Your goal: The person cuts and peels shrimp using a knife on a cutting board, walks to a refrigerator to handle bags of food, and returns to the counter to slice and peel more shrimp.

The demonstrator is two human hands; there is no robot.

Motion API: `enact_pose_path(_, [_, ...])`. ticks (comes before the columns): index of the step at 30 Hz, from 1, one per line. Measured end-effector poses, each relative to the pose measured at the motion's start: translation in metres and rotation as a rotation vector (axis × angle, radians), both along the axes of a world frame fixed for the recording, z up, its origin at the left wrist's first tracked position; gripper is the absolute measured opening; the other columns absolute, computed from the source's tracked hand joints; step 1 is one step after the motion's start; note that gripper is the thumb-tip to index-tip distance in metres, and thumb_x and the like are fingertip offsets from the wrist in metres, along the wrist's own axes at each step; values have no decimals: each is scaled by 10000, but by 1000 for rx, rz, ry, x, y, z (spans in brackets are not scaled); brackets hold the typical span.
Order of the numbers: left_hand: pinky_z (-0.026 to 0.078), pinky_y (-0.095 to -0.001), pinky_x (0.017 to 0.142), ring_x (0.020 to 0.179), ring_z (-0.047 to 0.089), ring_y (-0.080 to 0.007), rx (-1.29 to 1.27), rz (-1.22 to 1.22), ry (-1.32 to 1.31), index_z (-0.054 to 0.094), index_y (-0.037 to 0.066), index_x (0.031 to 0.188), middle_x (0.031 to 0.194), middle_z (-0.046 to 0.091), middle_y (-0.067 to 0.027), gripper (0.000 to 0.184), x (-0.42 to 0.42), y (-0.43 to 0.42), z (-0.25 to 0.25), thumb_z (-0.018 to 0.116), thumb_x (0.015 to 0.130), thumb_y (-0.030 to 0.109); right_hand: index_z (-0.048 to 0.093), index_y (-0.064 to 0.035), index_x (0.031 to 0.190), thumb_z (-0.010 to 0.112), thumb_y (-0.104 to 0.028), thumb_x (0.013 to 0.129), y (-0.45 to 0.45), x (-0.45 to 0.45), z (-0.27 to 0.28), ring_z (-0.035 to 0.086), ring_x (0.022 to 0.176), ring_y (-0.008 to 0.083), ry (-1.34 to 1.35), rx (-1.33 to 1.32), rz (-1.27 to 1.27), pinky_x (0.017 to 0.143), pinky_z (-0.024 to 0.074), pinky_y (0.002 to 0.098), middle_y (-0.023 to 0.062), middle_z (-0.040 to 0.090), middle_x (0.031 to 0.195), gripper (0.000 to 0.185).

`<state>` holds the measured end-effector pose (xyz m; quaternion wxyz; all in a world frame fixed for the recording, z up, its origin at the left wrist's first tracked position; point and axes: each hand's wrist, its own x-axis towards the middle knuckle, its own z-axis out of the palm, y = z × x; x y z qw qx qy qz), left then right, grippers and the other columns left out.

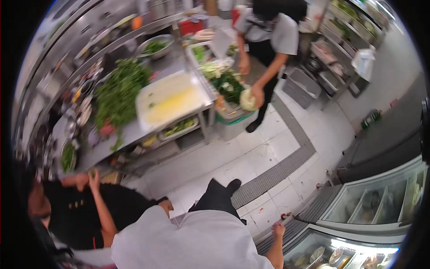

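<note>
My left hand (166,206) hangs low beside my light shirt (188,237), close to the dark apron of a person on the left; its fingers are too small and blurred to make out. At the lower right, my right hand (278,229) is raised with its fingers curled in, and I see nothing in it. It is nearest to the grey ribbed side of a glass-topped freezer (304,236), and a small red object (284,216) lies just beyond it. My dark shoe (234,184) is on the white tiles.
A steel counter (172,67) bears leafy greens (121,89) and a wet white cutting board (170,99). Across it, a co-worker (282,36) holds a cabbage (247,99) over a bin (233,127). A grated drain (277,170) crosses the floor. Another freezer (371,197) stands right.
</note>
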<state>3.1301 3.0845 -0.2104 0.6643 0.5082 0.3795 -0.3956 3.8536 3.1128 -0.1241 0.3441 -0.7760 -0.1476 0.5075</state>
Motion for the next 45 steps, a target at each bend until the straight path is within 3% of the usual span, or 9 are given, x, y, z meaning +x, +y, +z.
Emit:
enact_pose_path(2, [537,-466,874,1021,674,-397,669,377,455,758,53,1040,1124,703,-213,403,74,55,15,767,791,371,649,-45,1026,604,-128,891,-34,42,-85,574,567,180,-25,-12,141,440,419,315,55,602,733,164])
enact_pose_path(4, [533,-477,901,1014,676,-349,611,-496,32,713,88,1142,1127,710,-160,358,130,185,30,590,926,347,648,-55,991,586,-146,897,-67,83,-173,572,591,211,-189,36,431,447,428,364,66,597,743,144])
enact_pose_path(11, [543,-420,856,958,689,-344,962,168,-460,652,67,1205,1044,714,-186,423,412,531,123,650,906,366,665,-61,988,573,-270,919,-21,51,-81,617,692,253,455,-15,-325,555,487,436,97,638,825,238])
enact_pose_path(20, [543,-378,843,934,700,-305,1100,459,-480,664,53,1176,1029,717,-169,389,570,685,140,691,907,333,693,-119,1003,533,-250,965,164,190,-32,638,670,184,128,-354,292,539,457,363,46,674,837,210])
enact_pose_path(23, [541,-410,880,1000,693,-337,1031,484,-270,680,54,1156,1075,714,-181,397,536,678,106,708,867,324,696,-186,1162,583,-393,894,259,309,-45,656,1055,326,-568,-474,1490,837,541,486,105,709,1125,357])
enact_pose_path(29, [550,-482,812,953,700,-308,605,-267,11,750,109,976,981,742,-132,320,440,629,16,603,919,387,708,-74,972,546,-33,892,482,506,-47,615,617,155,-551,36,-133,527,491,312,28,673,760,185])
enact_pose_path(34, [555,-445,608,798,698,-241,-210,980,150,706,95,1002,940,729,-91,170,477,732,35,652,926,237,697,-36,1044,645,-72,901,619,524,60,635,702,134,-569,120,-95,614,526,300,38,690,813,157])
enact_pose_path(36, [566,-492,798,913,712,-335,453,-113,68,751,83,990,1066,729,-169,341,549,827,-19,609,916,384,699,-32,1072,698,-111,892,665,518,98,643,760,132,-370,188,-147,663,529,293,41,698,856,197])
enact_pose_path(45, [538,-398,802,839,687,-320,1086,426,-666,690,27,1080,910,714,-175,326,958,1209,115,675,899,299,692,-39,1128,744,-188,871,743,582,129,617,722,125,-309,93,-319,639,514,287,39,677,886,301])
